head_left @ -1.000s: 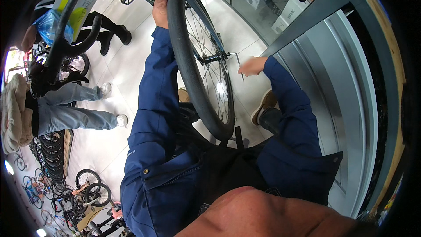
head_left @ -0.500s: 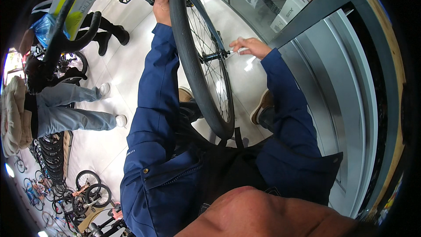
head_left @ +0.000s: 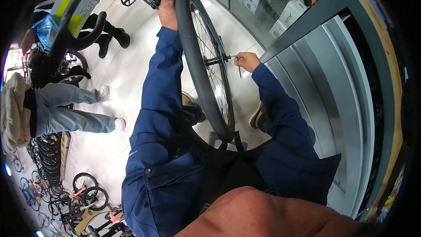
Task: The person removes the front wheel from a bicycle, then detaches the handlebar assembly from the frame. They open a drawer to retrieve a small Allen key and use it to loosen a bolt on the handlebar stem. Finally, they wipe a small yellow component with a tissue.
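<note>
Jutting from right hand (head_left: 248, 62): L-key (head_left: 232, 56)

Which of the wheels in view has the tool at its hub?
The large wheel, with the left hand at its tyre and the right hand holding the tool at its hub. The lower-left wheels have no hand near them.

The tire (head_left: 196, 66) is plain black, between two navy blue sleeves (head_left: 163, 70). Left of the tire, the jeans (head_left: 74, 115) are faded light blue and the plastic bag (head_left: 45, 30) brighter blue; right of it, the panel (head_left: 326, 83) is silver-grey.
</note>
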{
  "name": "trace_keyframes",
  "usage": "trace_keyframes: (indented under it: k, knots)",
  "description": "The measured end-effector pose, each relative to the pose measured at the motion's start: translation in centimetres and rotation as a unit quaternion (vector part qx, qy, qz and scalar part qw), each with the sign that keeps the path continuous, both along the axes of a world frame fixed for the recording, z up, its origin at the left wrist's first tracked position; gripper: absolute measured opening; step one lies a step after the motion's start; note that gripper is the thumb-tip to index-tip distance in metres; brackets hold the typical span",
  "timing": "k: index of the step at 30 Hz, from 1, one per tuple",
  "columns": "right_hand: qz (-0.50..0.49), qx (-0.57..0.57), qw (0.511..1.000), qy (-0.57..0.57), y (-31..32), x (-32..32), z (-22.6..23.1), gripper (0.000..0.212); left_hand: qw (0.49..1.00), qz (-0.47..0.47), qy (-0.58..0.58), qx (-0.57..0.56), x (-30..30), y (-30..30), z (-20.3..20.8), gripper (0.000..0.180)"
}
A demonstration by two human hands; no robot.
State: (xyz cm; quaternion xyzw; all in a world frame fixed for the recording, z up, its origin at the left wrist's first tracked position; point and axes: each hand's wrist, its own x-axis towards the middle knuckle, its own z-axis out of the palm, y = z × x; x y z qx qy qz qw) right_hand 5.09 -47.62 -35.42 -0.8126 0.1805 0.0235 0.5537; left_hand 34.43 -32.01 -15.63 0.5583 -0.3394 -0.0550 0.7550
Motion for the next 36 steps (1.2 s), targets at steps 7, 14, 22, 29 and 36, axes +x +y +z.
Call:
trace_keyframes:
  k: [7,14,22,29,36]
  knots:
    - [-0.093,-0.245,0.952,-0.158,3.1,0.3,0.3,0.015,0.999,0.0,0.041,-0.007,-0.4,-0.9,-0.2,0.062]
    - [-0.332,0.033,0.939,-0.086,2.5,-1.9,-6.0,0.02,1.0,0.013,0.026,0.001,-0.4,-0.6,-0.6,0.063]
    - [0.327,-0.544,0.698,0.331,4.8,-10.2,-22.4,0.017,0.999,0.011,0.028,0.014,-0.1,0.1,-0.1,0.064]
    - [-0.311,-0.168,0.883,0.309,8.0,-12.6,-26.4,0.025,0.986,-0.055,0.119,-0.099,0.3,-0.8,-0.3,0.062]
    - [-0.274,0.274,0.921,-0.042,4.2,0.6,-7.6,0.044,0.999,-0.019,0.048,-0.007,1.2,0.0,-1.1,0.052]
